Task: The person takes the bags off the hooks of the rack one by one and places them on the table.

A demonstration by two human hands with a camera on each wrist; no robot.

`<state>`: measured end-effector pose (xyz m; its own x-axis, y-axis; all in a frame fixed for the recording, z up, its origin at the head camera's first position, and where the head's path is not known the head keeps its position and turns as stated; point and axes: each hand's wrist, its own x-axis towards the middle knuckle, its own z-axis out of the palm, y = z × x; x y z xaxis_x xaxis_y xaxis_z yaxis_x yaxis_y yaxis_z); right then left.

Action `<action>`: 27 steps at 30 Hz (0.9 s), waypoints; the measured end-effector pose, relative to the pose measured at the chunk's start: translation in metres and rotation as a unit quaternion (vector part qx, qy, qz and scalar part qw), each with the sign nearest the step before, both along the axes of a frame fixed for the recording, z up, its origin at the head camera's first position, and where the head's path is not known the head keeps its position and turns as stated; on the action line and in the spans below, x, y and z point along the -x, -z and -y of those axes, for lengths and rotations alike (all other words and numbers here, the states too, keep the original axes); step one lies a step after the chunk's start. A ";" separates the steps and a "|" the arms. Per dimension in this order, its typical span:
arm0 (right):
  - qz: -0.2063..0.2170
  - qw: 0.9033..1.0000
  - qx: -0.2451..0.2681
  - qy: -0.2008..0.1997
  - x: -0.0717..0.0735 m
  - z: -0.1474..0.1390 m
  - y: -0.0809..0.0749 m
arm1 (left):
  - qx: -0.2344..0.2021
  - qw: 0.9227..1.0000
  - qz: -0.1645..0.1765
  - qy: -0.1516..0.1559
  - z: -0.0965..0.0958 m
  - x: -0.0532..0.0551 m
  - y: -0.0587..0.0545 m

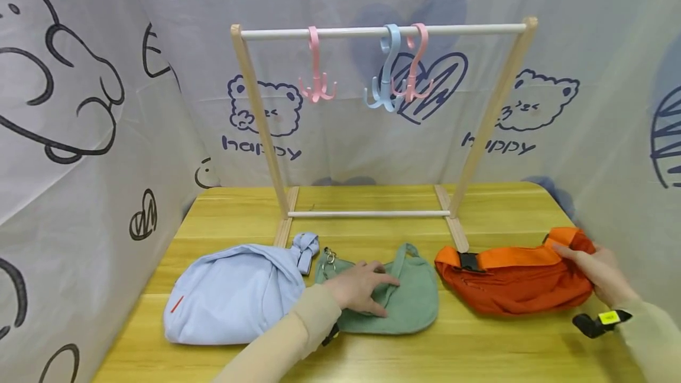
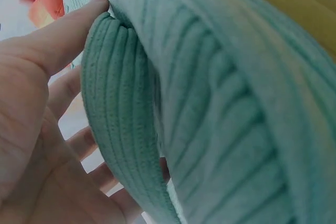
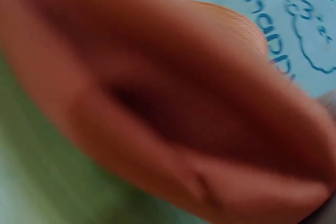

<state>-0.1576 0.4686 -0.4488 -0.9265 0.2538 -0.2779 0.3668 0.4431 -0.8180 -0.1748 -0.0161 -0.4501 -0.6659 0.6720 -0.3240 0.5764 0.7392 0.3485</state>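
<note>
My left hand (image 1: 357, 288) lies over the green corduroy shoulder bag (image 1: 412, 306) in the middle of the table. In the left wrist view its fingers are spread along the bag's ribbed strap (image 2: 118, 98), the thumb tip touching the strap's upper end. At the right, my right hand (image 1: 598, 270) grips the end of the orange waist bag (image 1: 521, 291), thumb on its strap and fingers hidden behind. That bag's blurred fabric (image 3: 157, 114) fills most of the right wrist view. A light blue bag (image 1: 229, 297) with a knotted strap lies left of the green one.
Behind the bags stands a wooden rack (image 1: 484, 126) with a white top bar (image 1: 351, 32). From it hang a pink hook (image 1: 315, 70) at the left, and a blue hook (image 1: 391, 70) beside another pink hook (image 1: 415, 70). Printed cloth (image 1: 340, 152) encloses the wooden table (image 1: 372, 359).
</note>
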 end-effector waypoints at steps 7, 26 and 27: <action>-0.010 0.975 -0.213 -0.059 0.000 0.011 0.003 | 0.002 1.000 -0.004 -0.005 0.005 0.000 0.000; -0.178 0.909 -0.290 -0.241 0.005 0.121 0.017 | -0.016 1.000 0.002 -0.011 0.017 -0.001 0.002; -0.174 0.909 -0.289 -0.246 0.005 0.125 0.020 | -0.017 1.000 0.003 -0.011 0.017 -0.001 0.001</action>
<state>-0.1624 0.3434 -0.4689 -0.9736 -0.2040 0.1022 -0.2281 0.8758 -0.4253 -0.1735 -0.0332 -0.4513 -0.6793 0.6673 -0.3053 0.5580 0.7399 0.3759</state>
